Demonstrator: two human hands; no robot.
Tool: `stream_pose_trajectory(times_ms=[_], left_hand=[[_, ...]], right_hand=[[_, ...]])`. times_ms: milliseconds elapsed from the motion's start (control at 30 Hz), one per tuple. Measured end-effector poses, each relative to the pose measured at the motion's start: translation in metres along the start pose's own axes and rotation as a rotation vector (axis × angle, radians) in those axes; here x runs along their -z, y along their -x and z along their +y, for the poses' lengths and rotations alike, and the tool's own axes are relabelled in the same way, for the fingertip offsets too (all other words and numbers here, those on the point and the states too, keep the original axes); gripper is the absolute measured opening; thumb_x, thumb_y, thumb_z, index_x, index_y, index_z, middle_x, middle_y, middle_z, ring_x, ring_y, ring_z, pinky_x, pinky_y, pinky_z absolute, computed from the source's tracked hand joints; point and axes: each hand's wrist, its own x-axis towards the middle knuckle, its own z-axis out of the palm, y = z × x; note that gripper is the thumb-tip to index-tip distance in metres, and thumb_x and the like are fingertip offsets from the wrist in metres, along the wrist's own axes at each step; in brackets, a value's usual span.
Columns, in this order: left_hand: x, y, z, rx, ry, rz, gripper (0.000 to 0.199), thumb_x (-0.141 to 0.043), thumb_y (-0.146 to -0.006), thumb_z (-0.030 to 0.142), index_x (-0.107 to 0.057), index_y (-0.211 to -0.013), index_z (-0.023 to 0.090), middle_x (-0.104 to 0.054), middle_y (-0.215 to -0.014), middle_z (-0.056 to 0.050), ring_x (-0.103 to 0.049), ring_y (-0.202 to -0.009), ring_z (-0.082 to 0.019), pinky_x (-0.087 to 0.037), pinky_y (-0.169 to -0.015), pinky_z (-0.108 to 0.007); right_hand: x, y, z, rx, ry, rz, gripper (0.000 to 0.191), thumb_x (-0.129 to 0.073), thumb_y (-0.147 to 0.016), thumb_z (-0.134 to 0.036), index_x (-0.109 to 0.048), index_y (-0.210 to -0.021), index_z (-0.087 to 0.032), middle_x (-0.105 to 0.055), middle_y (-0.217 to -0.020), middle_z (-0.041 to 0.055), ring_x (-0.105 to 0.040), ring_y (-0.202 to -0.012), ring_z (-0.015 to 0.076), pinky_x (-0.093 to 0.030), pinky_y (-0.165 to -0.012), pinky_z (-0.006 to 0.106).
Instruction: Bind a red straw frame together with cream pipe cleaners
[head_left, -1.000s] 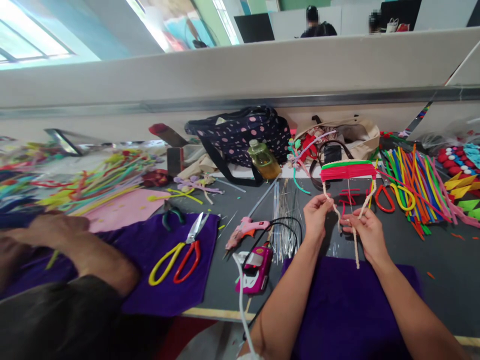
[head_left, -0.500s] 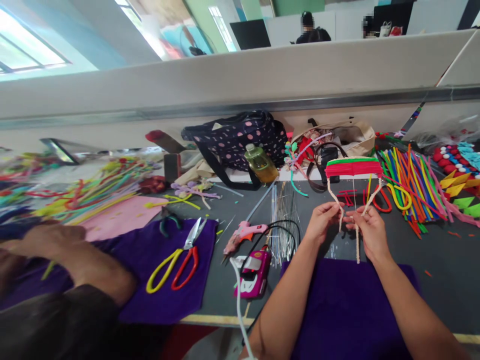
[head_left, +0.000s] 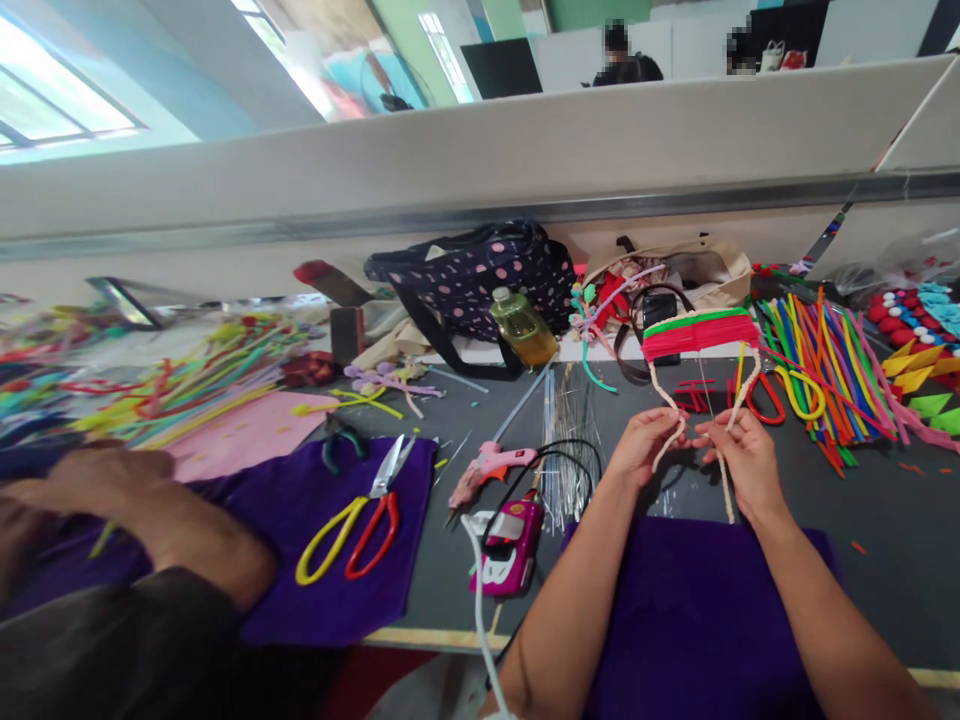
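A flat craft piece (head_left: 702,332) with red, green and cream bands is held up over the dark table. Cream cords, which look like pipe cleaners, hang from both its ends, and a thin wire runs down from its middle. My left hand (head_left: 646,445) pinches the left cream cord (head_left: 663,392) between thumb and fingers. The right cream cord (head_left: 744,388) and the wire (head_left: 706,385) come down to my right hand (head_left: 742,452), whose fingers are closed on them. A tail of the right cord dangles below that hand. Beneath both forearms lies a purple cloth (head_left: 705,610).
Left of my arms are a pink glue gun (head_left: 491,465), a magenta device (head_left: 517,545) with a cable and scissors (head_left: 375,500). Colourful pipe cleaners (head_left: 821,370) lie right. A bottle (head_left: 523,325) leans on a dotted bag (head_left: 480,275). A co-worker's arm (head_left: 165,500) is at left.
The banded piece has tilted slightly and shifted a little left. The cord tails below my hands have swung: the left one outward to the left, the right one to the right.
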Motion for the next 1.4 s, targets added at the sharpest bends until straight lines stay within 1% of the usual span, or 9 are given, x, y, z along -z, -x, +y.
stream_pose_trajectory(times_ms=[167,367,533,633,767,933,1133,1233,1400], left_hand=[[0.001,-0.001,-0.001,0.010,0.035,-0.017,0.031,-0.084,-0.056,0.027,-0.070,-0.076,0.009,-0.064,-0.061,-0.004,-0.060,-0.054,-0.010,-0.049,-0.059,-0.022],[-0.002,0.001,-0.003,-0.032,0.068,-0.110,0.032,-0.085,-0.056,0.021,-0.071,-0.082,0.011,-0.065,-0.065,-0.003,-0.061,-0.058,-0.010,-0.050,-0.066,-0.024],[-0.008,0.002,-0.007,-0.090,0.099,-0.068,0.033,-0.087,-0.053,0.022,-0.070,-0.079,0.013,-0.067,-0.069,-0.003,-0.061,-0.058,-0.010,-0.049,-0.061,-0.024],[-0.011,0.001,-0.011,-0.165,0.095,-0.038,0.033,-0.087,-0.051,0.024,-0.068,-0.076,0.014,-0.066,-0.071,-0.001,-0.059,-0.057,-0.010,-0.050,-0.060,-0.026],[-0.013,0.000,-0.017,-0.266,0.018,0.011,0.032,-0.085,-0.055,0.032,-0.067,-0.073,0.015,-0.061,-0.069,0.001,-0.055,-0.054,-0.008,-0.047,-0.056,-0.025],[-0.017,0.000,-0.023,-0.378,-0.025,0.093,0.027,-0.081,-0.061,0.036,-0.064,-0.069,0.016,-0.058,-0.068,0.001,-0.053,-0.059,-0.008,-0.045,-0.058,-0.023],[-0.023,0.002,-0.025,-0.446,-0.084,0.222,0.027,-0.080,-0.062,0.037,-0.064,-0.068,0.017,-0.057,-0.067,0.001,-0.048,-0.057,-0.008,-0.041,-0.056,-0.021],[-0.025,0.003,-0.025,-0.479,-0.119,0.252,0.025,-0.078,-0.063,0.035,-0.062,-0.066,0.016,-0.057,-0.065,0.001,-0.047,-0.056,-0.008,-0.040,-0.056,-0.021],[-0.027,0.004,-0.024,-0.481,-0.124,0.273,0.023,-0.076,-0.064,0.032,-0.059,-0.067,0.016,-0.055,-0.065,0.002,-0.046,-0.057,-0.007,-0.039,-0.054,-0.019]], right_hand=[[0.001,-0.001,0.000,0.034,0.034,0.004,0.025,-0.070,-0.075,-0.033,-0.052,-0.086,-0.020,-0.072,-0.076,0.0020,-0.069,-0.062,0.0146,-0.052,-0.048,0.020],[0.001,-0.001,-0.005,-0.061,-0.097,0.019,0.033,-0.076,-0.069,-0.033,-0.052,-0.087,-0.020,-0.072,-0.077,0.0019,-0.069,-0.063,0.0154,-0.054,-0.049,0.021],[-0.001,0.001,-0.009,-0.111,-0.143,0.004,0.037,-0.079,-0.066,-0.033,-0.052,-0.087,-0.020,-0.072,-0.077,0.0023,-0.070,-0.065,0.0172,-0.055,-0.049,0.022],[-0.004,0.003,-0.010,-0.130,-0.156,-0.009,0.037,-0.080,-0.064,-0.033,-0.052,-0.086,-0.020,-0.072,-0.075,0.0014,-0.071,-0.066,0.0184,-0.057,-0.051,0.024],[-0.007,0.005,-0.010,-0.146,-0.148,-0.011,0.037,-0.080,-0.064,-0.034,-0.052,-0.085,-0.020,-0.071,-0.072,-0.0001,-0.071,-0.066,0.0190,-0.056,-0.050,0.024],[-0.008,0.005,-0.004,-0.051,-0.110,0.005,0.035,-0.077,-0.068,-0.037,-0.052,-0.086,-0.021,-0.070,-0.075,0.0004,-0.072,-0.068,0.0199,-0.057,-0.048,0.024],[-0.010,0.010,-0.004,0.092,0.029,0.056,0.030,-0.072,-0.075,-0.040,-0.052,-0.086,-0.020,-0.069,-0.076,0.0008,-0.072,-0.070,0.0194,-0.058,-0.050,0.025],[-0.012,0.013,-0.004,0.135,0.069,0.062,0.028,-0.070,-0.076,-0.040,-0.053,-0.086,-0.020,-0.067,-0.075,0.0001,-0.071,-0.070,0.0184,-0.059,-0.052,0.025],[-0.014,0.016,-0.001,0.163,0.120,0.062,0.023,-0.070,-0.077,-0.037,-0.056,-0.087,-0.022,-0.070,-0.084,0.0016,-0.070,-0.070,0.0170,-0.059,-0.054,0.025]])
